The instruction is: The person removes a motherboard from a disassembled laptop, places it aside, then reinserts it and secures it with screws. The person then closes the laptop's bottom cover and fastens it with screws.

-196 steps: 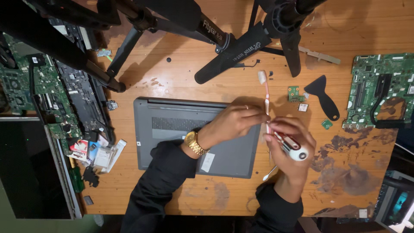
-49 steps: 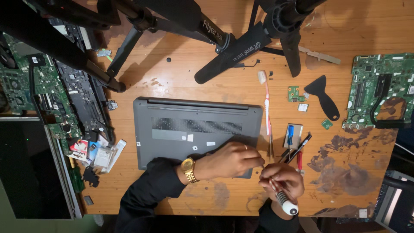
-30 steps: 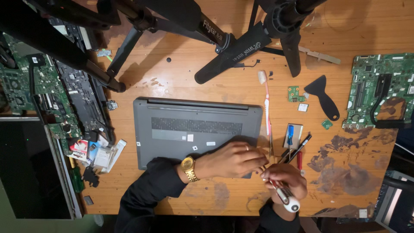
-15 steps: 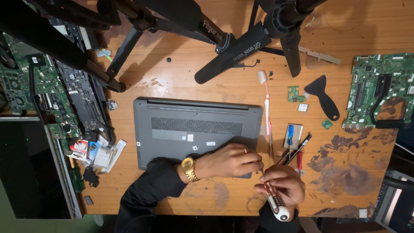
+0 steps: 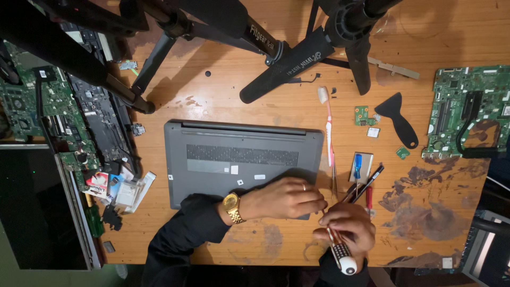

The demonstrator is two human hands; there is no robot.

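Far left of the table (image 5: 223, 85) was a mess of bare circuit boards (image 5: 32, 106) and a stripped laptop chassis (image 5: 101, 127), with a little heap of packets and plastic bits (image 5: 119, 186) just below them. In the middle sat the grey laptop (image 5: 241, 154), flipped bottom-up, vents showing, with tripod legs (image 5: 287, 64) splayed across the table above it. The left hand (image 5: 284, 197), gold watch on the wrist, rested over the laptop's lower right corner with fingers pinched narrow toward the tip of the screwdriver (image 5: 337, 247); couldn't tell if it was actually pinching a screw or just steadying the bit. The right hand (image 5: 345, 228) was wrapped tight around that screwdriver, just off the laptop's corner, white-capped end pointing back at the body. Right of the hands lay a toothbrush (image 5: 328, 125), a small blue driver on a card (image 5: 359, 166), a pen-like tool (image 5: 369, 180), a black scraper (image 5: 399, 119) and a big green motherboard (image 5: 467, 111). What I'd worry about: anything tiny held between those fingertips could easily drop and vanish into the clutter or roll off the near edge, since the hands were working right at it. A slipped tip could also gouge the case.
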